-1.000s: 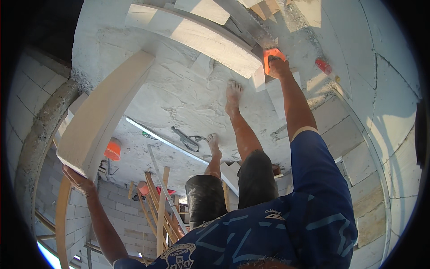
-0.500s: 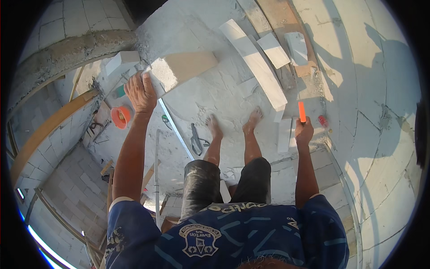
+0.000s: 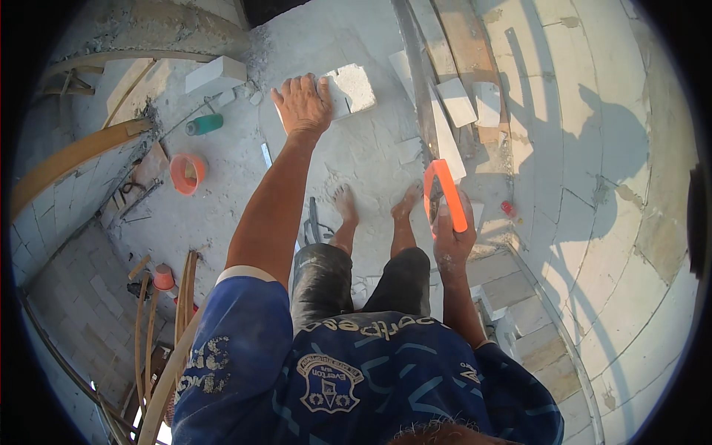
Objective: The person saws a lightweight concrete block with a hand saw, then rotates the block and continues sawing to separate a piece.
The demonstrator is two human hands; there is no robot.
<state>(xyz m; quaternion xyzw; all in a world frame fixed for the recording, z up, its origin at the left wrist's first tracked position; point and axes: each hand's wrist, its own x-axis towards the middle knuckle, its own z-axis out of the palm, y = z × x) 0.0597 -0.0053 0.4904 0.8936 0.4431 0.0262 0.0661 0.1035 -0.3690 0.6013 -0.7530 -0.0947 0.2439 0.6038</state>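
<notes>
A pale building block [image 3: 354, 87] lies on the dusty floor, with a dark slit in its near side and a rough right end. My left hand [image 3: 304, 107] grips its left part from above, fingers curled over the far edge. In my right hand [image 3: 454, 236] is a handsaw, fingers closed around its orange handle [image 3: 450, 194]. The long saw blade [image 3: 423, 96] points away from me, right of the block and apart from it. My palm hides part of the block.
Long pale slabs [image 3: 450, 144] and a smaller offcut [image 3: 456, 102] lie along the right. On the left are an orange bucket [image 3: 188, 174], a green bottle [image 3: 205, 124] and another white block [image 3: 216, 76]. A block wall [image 3: 593, 208] rises at right. My bare feet [image 3: 345, 205] stand mid-floor.
The block has gone from tilted to lying on the floor, turned, with my left hand shifted right on it. My right hand has moved left, and the saw's blade and handle now show broadside.
</notes>
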